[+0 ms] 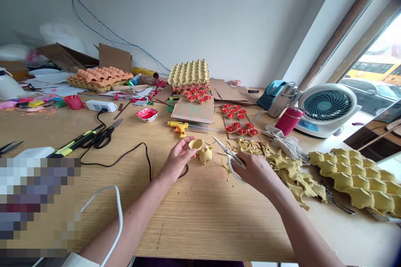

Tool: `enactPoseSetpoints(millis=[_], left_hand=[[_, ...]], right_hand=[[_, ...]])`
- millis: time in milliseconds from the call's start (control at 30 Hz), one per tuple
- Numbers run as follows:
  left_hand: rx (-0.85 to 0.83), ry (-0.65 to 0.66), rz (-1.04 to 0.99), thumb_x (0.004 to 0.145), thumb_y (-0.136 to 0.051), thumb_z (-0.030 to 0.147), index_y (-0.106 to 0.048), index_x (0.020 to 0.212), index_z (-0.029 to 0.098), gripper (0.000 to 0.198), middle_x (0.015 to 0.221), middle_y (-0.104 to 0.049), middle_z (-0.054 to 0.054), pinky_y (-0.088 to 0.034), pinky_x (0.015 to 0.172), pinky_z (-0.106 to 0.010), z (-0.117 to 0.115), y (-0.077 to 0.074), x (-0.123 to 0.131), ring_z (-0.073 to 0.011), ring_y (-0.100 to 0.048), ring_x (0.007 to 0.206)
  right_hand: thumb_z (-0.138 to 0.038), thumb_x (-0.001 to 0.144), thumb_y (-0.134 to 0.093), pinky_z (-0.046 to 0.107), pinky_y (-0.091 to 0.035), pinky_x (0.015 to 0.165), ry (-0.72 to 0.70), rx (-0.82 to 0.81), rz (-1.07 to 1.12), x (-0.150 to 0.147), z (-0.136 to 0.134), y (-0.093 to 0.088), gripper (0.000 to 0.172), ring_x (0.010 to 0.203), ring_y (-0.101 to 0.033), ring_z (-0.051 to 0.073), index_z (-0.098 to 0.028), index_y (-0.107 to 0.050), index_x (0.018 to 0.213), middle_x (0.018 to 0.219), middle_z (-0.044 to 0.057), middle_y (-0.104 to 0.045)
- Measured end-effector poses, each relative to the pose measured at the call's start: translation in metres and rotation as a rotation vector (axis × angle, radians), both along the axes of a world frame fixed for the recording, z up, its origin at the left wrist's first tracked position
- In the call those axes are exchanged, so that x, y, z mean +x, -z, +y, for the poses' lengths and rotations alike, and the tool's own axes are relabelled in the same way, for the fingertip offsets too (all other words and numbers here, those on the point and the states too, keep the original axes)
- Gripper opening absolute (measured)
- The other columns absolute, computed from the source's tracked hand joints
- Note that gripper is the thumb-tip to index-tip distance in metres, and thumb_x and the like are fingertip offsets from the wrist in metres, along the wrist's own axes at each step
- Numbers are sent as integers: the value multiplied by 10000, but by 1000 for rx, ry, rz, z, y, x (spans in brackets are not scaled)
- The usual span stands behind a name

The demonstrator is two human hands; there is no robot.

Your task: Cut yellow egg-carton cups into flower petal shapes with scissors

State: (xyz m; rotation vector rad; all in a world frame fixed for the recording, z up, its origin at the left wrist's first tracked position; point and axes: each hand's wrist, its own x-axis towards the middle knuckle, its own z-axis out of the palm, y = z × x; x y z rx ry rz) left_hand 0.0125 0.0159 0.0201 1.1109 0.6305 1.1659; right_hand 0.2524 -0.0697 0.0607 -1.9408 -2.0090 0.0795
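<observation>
Between thumb and fingers, my left hand (179, 156) pinches a yellow egg-carton cup (196, 144) with its hollow side up. Another yellow carton piece (206, 155) with a ragged edge lies on the table just right of that cup. My right hand (250, 169) is wrapped round the white handles of a pair of scissors (226, 148). Their blades point up and left, toward the cup but apart from it. Torn yellow carton scraps (286, 171) are heaped beside and beyond my right hand.
A yellow glue gun (178, 127) lies beyond my left hand. Red paper roses (241, 129) sit on cardboard at the back. Egg trays (354, 175) lie right, near a fan (327, 106). Black scissors (103, 133) and a cable (125, 160) are left, by a red-paint bowl (147, 116).
</observation>
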Motion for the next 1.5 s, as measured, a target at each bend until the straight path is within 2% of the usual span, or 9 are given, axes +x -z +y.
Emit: enactPoseSetpoints(millis=[167, 333, 433, 633, 800, 933, 1100, 1333, 1500], left_hand=[[171, -10, 163, 725, -794, 280, -573, 1177, 180, 512, 1150, -674, -82, -496, 941, -322, -1, 1, 6, -214, -642, 1070], [357, 27, 299, 794, -727, 247, -562, 1191, 178, 435, 1206, -649, -110, -485, 998, -377, -13, 3, 15, -232, -633, 1108], [419, 66, 308, 819, -703, 224, -560, 1199, 194, 408, 1265, -617, -118, -481, 1010, -382, -19, 8, 20, -237, -621, 1136], [331, 137, 225, 808, -738, 245, -557, 1107, 196, 352, 1161, -647, -83, -491, 939, -309, -21, 10, 22, -203, -628, 1081], [168, 264, 240, 868, -675, 409, -632, 935, 161, 261, 926, -686, -50, -498, 781, -261, -24, 4, 19, -168, -659, 876], [-69, 425, 72, 875, -653, 481, -605, 933, 180, 311, 935, -723, -54, -483, 720, -264, -27, 11, 20, -167, -689, 803], [-306, 551, -24, 804, -759, 423, -611, 1037, 202, 353, 963, -744, -67, -473, 683, -263, -30, 16, 21, -195, -725, 812], [-317, 486, -7, 754, -820, 345, -684, 1022, 201, 334, 950, -724, -30, -452, 664, -215, -31, 13, 21, -141, -692, 843], [-351, 504, -48, 704, -857, 343, -695, 1002, 189, 373, 909, -710, -32, -445, 646, -217, -31, 10, 22, -143, -678, 815]], right_hand=[[-388, 883, -560, 246, -264, 528, 22, 74, 436, -2, 10, 32, 300, 535, -352, 110, -211, -462, 661, 573, -46, -419], [-515, 830, -659, 242, -340, 537, -92, -8, 1032, -15, 10, 47, 337, 595, -441, 127, -192, -577, 785, 662, -23, -502], [-478, 742, -773, 254, -423, 615, -166, -14, 1208, -25, 13, 48, 356, 698, -528, 154, -202, -613, 899, 773, 0, -593], [-403, 814, -742, 303, -476, 789, -254, 115, 1235, -25, 12, 51, 314, 889, -590, 189, -252, -622, 1062, 1019, 35, -659], [-369, 847, -719, 318, -475, 856, -326, 127, 1197, -25, 6, 44, 279, 951, -584, 188, -268, -632, 1092, 1115, 41, -652], [-393, 804, -758, 282, -496, 727, -342, 81, 1278, -29, 4, 38, 276, 851, -578, 170, -257, -632, 1008, 981, 19, -624], [-395, 742, -810, 225, -431, 572, -326, -10, 1434, -29, 5, 38, 329, 664, -506, 111, -244, -613, 958, 822, -26, -558], [-412, 702, -836, 238, -411, 574, -303, 12, 1444, -29, 7, 40, 385, 657, -467, 115, -240, -606, 957, 800, -27, -532], [-417, 693, -844, 240, -406, 582, -309, 12, 1464, -31, 8, 40, 392, 674, -468, 116, -235, -602, 941, 826, -22, -528]])
